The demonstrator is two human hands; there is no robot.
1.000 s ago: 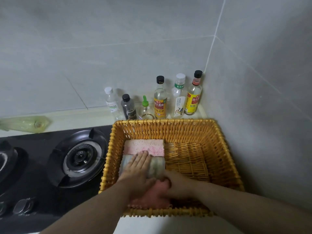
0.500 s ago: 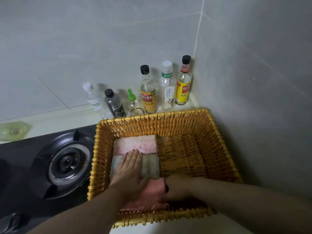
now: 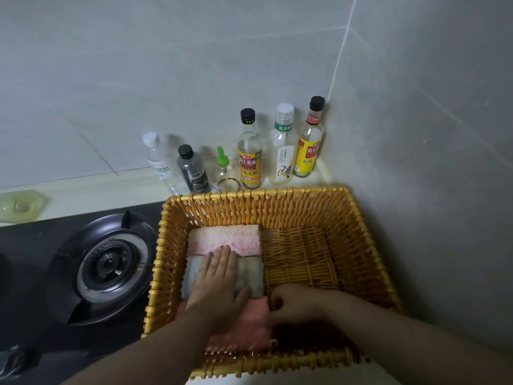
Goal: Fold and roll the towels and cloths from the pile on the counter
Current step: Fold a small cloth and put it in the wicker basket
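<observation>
The work is at the putting-away step: rolled cloths are being packed side by side into the basket (image 3: 277, 194), which sits at the right end of the table, close to the side wall.

Three rolls fill the basket's left half in a row from back to front: a speckled pink roll (image 3: 224, 237), a grey roll (image 3: 249, 273) and a salmon roll (image 3: 249, 326), each touching the next. The right half shows only bare weave.

The left hand (image 3: 219, 282) lies flat on the grey roll, fingers straight and close together, their tips reaching the speckled pink roll. The right hand (image 3: 297, 304) is at the right end of the salmon roll with fingers curled; whether it pinches the cloth or only nudges it cannot be told.

Next, the salmon roll probably needs seating snug against the grey one without loosening, then both hands lift clear. The pile itself is out of view.

Bottles (image 3: 249, 162) line the table's back edge; a stove burner (image 3: 108, 268) lies to the left.
</observation>
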